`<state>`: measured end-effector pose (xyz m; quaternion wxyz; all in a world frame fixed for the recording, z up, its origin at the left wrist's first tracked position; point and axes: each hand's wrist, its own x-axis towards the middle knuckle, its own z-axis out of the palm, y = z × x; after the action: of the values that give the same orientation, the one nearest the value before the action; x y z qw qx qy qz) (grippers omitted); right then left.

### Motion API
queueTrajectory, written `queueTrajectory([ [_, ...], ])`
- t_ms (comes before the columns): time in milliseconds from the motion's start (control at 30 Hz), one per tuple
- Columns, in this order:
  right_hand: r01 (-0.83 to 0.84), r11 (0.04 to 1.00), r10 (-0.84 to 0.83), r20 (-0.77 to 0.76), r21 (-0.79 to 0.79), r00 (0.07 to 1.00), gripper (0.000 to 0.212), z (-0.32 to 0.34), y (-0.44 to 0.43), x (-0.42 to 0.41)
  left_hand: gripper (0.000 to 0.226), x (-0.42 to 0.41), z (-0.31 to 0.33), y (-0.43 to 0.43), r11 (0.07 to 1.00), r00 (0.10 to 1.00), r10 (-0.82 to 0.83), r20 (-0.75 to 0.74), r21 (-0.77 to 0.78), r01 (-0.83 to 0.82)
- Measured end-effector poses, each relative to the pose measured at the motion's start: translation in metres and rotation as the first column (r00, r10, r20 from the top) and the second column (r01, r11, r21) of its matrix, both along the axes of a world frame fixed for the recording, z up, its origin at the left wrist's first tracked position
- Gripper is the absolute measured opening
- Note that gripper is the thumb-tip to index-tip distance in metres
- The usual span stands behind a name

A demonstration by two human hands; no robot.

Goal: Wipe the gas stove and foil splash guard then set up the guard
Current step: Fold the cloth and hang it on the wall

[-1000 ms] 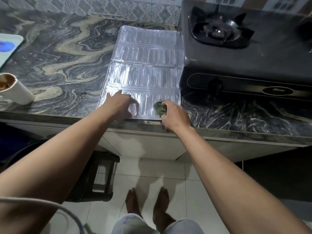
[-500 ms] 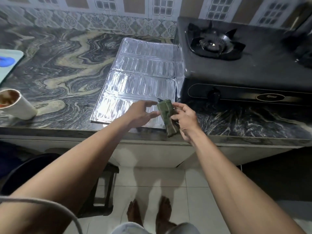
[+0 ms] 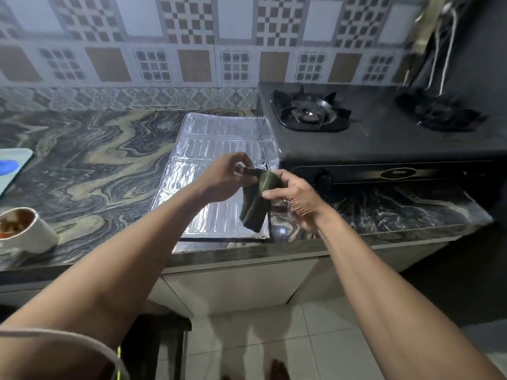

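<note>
1. Left hand (image 3: pixel 227 176): raised above the counter, fingers pinched together on the upper corner of a dark green cloth (image 3: pixel 256 200).
2. Right hand (image 3: pixel 295 197): just beside the left hand, thumb and fingers closed on the cloth's upper right edge. The cloth hangs down between and below both hands, clear of every surface.
3. Foil guard (image 3: pixel 216 149): lies flat on the marble counter (image 3: pixel 96 160), directly beneath and beyond both hands. Its far section runs back toward the tiled wall (image 3: pixel 192 50); its right edge touches the side of the stove (image 3: pixel 384 144).
4. Stove: sits to the right of the right hand and beyond it. Two burners are visible on top, and a control knob (image 3: pixel 323 181) faces forward, near the right hand.
5. A white cup (image 3: pixel 30 234) with contents stands well apart, to the left of the left hand.
6. Progress judgement: the cloth is off the surfaces, apparently being refolded or repositioned between wiping passes. Whether the foil or the stove top is already clean cannot be told; the lighting is dim and glare hides any residue.
7. Remaining work, as judged: any outstanding wiping, then standing the guard up around the stove. The guard is not yet erected.
</note>
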<state>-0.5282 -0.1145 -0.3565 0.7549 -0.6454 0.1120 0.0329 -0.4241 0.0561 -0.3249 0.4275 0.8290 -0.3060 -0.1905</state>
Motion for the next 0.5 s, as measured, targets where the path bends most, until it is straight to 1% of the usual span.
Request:
queueTrajectory([
  [67,0.037,0.985,-0.033,0.028,-0.171,0.999,0.024,0.011,-0.001,0.002,0.014,0.005,0.019,0.002,1.000,0.995,-0.011,0.100,0.025,0.008],
  [133,0.083,0.950,-0.061,0.080,-0.301,0.995,0.022,0.025,-0.002,0.005,0.018,0.008,0.040,0.002,0.999,0.982,-0.032,0.185,0.025,0.028],
  [233,0.146,0.900,-0.081,0.173,-0.410,0.982,0.022,0.048,-0.007,0.012,0.024,0.011,0.071,0.002,0.999,0.959,-0.044,0.279,0.021,0.040],
  [367,0.203,0.796,-0.082,0.231,-0.570,0.969,0.012,0.083,-0.016,0.027,0.013,0.021,0.106,-0.002,1.000,0.927,-0.016,0.375,0.023,0.008],
  [500,0.202,0.736,-0.039,0.258,-0.646,0.965,0.006,0.131,-0.033,0.039,0.007,0.037,0.144,-0.012,1.000,0.907,0.021,0.420,-0.012,-0.018],
])
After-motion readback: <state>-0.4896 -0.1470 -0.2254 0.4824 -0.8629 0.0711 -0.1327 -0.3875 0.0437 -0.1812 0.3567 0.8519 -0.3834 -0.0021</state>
